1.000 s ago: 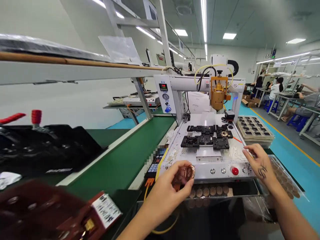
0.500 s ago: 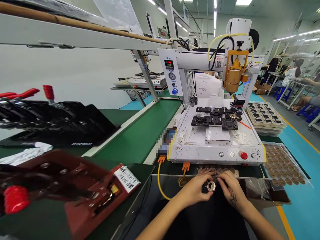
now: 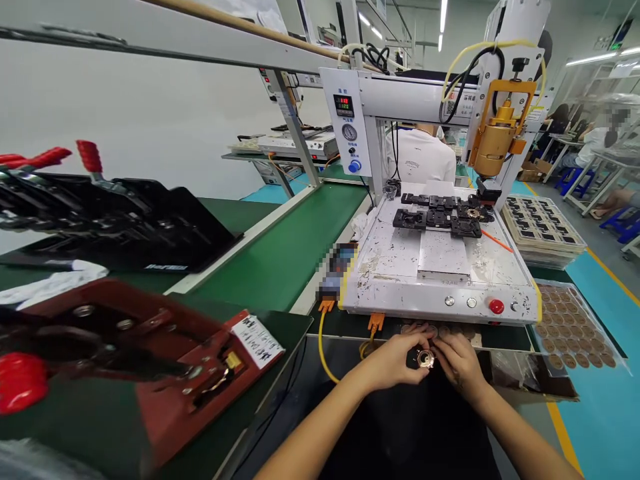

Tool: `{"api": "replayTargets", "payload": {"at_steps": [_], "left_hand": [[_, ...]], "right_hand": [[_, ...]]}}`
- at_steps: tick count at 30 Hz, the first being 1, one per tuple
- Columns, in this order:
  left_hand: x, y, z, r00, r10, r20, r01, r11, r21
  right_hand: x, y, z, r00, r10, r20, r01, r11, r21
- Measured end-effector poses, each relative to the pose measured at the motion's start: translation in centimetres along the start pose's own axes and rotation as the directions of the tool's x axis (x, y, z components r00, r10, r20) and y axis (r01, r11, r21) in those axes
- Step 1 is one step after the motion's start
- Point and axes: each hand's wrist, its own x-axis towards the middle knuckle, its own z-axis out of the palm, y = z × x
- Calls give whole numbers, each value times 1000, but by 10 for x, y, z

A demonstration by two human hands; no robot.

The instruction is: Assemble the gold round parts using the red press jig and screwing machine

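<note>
Low in front of the machine, my left hand (image 3: pixel 400 361) pinches a small, shiny round metal part that looks like a watch case (image 3: pixel 426 359) between thumb and fingers. Its ring-shaped face is turned up towards me. My right hand (image 3: pixel 459 362) is right beside it, fingertips pressed together near the ring's right edge. Whatever those fingertips hold, if anything, is too small to make out. Behind my fingers, a strip of round brown discs (image 3: pixel 467 331) lies partly hidden at the bench edge.
A white benchtop machine (image 3: pixel 390 293) stands ahead, with black fixtures (image 3: pixel 440 217) on its bed and a gold dispensing head (image 3: pixel 493 150). A sheet of round discs (image 3: pixel 575 327) and stacked trays (image 3: pixel 543 223) are right. A red-brown clamp press (image 3: pixel 185 400) and red-handled clamps (image 3: pixel 90 157) stand left.
The view has shifted slightly. My right hand has come closer to the watch case and turned over it a little, while my left hand keeps hold of the case.
</note>
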Motion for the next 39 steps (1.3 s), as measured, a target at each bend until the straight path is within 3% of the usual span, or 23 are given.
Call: {"api": "replayTargets", "payload": {"at_steps": [6,11,13,15,17,19,21,24,26,28,31,36,39], "left_hand": [[2,2,-5,999,-31,29,31,1000,-3],[1,-1,12,998,-6,-61,10,997,75],[3,1,22,995,23,-100,-7,988,155],[6,5,30,989,57,-137,-23,971,239],[9,11,36,977,94,-190,-34,954,297],[8,17,38,956,114,-270,-33,958,285],[4,23,38,938,84,-337,-30,986,162],[-10,32,37,946,-94,-310,2,959,-285],[-21,38,36,946,-225,-235,37,793,-609],[-30,44,36,926,-319,-201,38,611,-791],[-39,51,35,887,-410,-214,12,483,-876],[-48,59,34,861,-475,-180,5,362,-932],[-53,65,34,852,-496,-170,-7,314,-949]], "right_hand": [[-26,-6,1,999,-44,-24,46,993,110],[-35,-31,-30,981,165,-103,-143,970,195],[-29,-36,-48,937,337,-92,-301,912,279],[-17,-39,-65,863,506,0,-462,787,408],[-5,-43,-77,793,601,101,-560,653,509],[6,-48,-85,755,640,141,-591,572,569],[15,-55,-89,713,676,186,-615,475,630],[26,-64,-91,658,704,266,-630,323,706],[32,-68,-90,632,704,323,-636,234,735],[37,-71,-89,618,690,377,-644,170,746],[42,-73,-85,625,659,417,-651,146,745],[46,-79,-84,656,595,464,-678,196,708],[44,-81,-85,651,558,515,-691,156,705]]}}
